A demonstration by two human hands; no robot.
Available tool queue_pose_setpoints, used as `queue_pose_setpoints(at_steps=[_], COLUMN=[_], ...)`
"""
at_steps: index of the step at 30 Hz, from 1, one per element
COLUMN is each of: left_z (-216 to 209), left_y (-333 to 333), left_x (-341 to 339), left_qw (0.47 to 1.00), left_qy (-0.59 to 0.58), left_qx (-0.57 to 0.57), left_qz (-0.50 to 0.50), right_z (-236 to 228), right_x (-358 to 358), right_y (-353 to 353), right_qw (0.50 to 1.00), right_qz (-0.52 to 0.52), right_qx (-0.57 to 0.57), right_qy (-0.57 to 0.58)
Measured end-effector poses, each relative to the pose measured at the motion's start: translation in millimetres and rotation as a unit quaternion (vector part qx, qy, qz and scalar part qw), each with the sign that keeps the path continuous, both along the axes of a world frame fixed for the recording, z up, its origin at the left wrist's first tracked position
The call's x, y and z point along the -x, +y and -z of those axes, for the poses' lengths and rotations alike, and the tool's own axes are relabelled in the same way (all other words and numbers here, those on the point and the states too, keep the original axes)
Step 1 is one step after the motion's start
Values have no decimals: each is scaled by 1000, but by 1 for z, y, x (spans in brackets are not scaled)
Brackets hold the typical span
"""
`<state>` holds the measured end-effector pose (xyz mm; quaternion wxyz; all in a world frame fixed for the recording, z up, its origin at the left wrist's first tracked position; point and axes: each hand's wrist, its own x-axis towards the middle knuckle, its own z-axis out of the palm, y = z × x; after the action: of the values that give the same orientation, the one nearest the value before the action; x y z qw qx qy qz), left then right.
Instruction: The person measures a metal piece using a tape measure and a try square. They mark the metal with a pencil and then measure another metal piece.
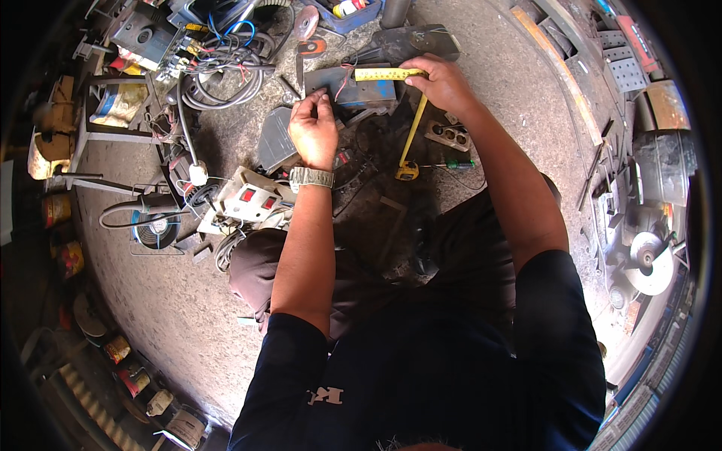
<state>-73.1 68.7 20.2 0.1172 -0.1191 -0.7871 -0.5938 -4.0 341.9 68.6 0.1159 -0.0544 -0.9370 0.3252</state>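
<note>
A dark metal plate (359,87) lies on the concrete floor in front of me. My right hand (442,81) presses a yellow measuring tape (385,74) flat along the plate's far edge. The tape bends down past my wrist to its case (407,171) on the floor. My left hand (313,128), with a watch on the wrist, has its fingers pinched together at the plate's left end; whether it holds a small marker I cannot tell.
Tangled grey cables (226,75) and an electrical box lie at the upper left. A white welding unit (252,199) and a fan (156,229) sit left of my knee. A green-handled screwdriver (455,162) lies near the tape case. A cut-off saw disc (647,259) stands at the right.
</note>
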Motion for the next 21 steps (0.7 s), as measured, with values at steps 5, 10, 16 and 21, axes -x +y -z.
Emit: queue_pose_setpoints(at_steps=[5,10,16,21], left_z=[0,2,-2,-2], left_y=[0,0,0,0], left_x=[0,1,-1,0], left_qw=[1000,1000,1000,1000], left_qy=[2,9,4,14], left_qx=[1,2,1,7], left_qz=[1,0,-2,-5], right_z=[2,1,0,0], right_x=[0,1,0,0], right_y=[1,1,0,0], right_qw=[1000,1000,1000,1000], right_qz=[-5,-3,-1,-1], right_qx=[-3,5,4,1], right_qy=[9,1,1,1])
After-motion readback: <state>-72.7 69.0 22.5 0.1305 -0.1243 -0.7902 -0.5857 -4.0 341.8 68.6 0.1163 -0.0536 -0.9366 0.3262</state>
